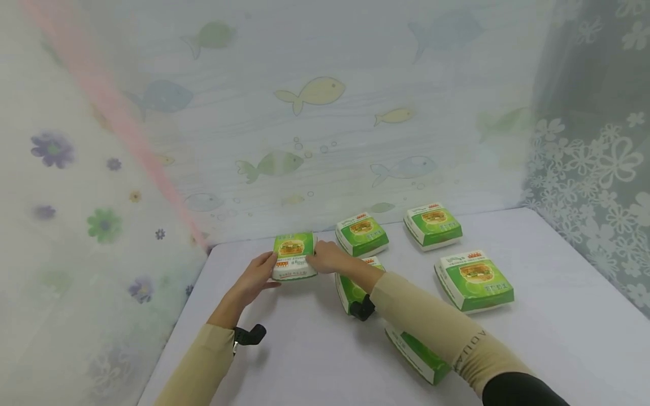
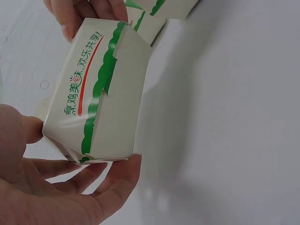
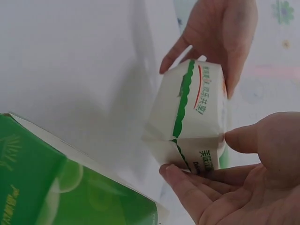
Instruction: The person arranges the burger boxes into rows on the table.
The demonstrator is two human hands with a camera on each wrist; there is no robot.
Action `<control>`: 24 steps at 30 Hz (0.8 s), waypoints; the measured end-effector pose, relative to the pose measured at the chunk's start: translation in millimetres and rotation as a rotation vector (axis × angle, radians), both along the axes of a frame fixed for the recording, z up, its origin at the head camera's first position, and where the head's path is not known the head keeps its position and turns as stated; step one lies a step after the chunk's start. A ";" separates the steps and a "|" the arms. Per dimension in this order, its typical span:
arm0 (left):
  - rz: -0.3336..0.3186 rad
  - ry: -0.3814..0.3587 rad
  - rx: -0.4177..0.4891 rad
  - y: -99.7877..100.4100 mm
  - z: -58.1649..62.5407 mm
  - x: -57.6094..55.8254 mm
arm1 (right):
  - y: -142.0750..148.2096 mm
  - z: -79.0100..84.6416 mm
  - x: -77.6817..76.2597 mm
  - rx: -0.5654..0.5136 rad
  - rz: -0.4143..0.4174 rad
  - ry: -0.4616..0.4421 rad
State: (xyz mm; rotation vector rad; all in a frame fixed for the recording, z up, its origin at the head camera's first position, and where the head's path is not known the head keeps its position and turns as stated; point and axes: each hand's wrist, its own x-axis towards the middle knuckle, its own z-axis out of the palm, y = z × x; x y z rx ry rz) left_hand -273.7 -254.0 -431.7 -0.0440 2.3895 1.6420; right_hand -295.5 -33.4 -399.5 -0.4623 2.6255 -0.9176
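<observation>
Between both hands is a green and white burger box (image 1: 294,256), its lid printed with a burger, held a little above the white table. On its left side my left hand (image 1: 255,276) grips it, thumb by the top edge and fingers along the side and underneath. My right hand (image 1: 329,257) grips the opposite side the same way. In the left wrist view the box's white front panel (image 2: 84,75) shows green lettering and a wavy green border. The right wrist view shows the left hand (image 3: 213,37) and right hand (image 3: 253,173) at opposite ends of the box.
More matching burger boxes lie on the table (image 1: 299,349): one at the back (image 1: 361,234), one back right (image 1: 433,225), one at right (image 1: 474,281). Beneath the right forearm are two others, a partly covered box (image 1: 350,290) and a nearer box (image 1: 418,352). Patterned curtains surround the table.
</observation>
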 end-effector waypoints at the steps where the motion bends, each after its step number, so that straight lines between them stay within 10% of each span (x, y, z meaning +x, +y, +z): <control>1: 0.002 0.003 0.003 0.3 0.1 -1.8 | -0.4 0.5 -0.8 0.000 -0.006 0.002; 24: 0.100 -0.009 0.052 -3.8 -12.0 -43.3 | -1.8 -10.6 -31.5 -0.190 -0.075 -0.141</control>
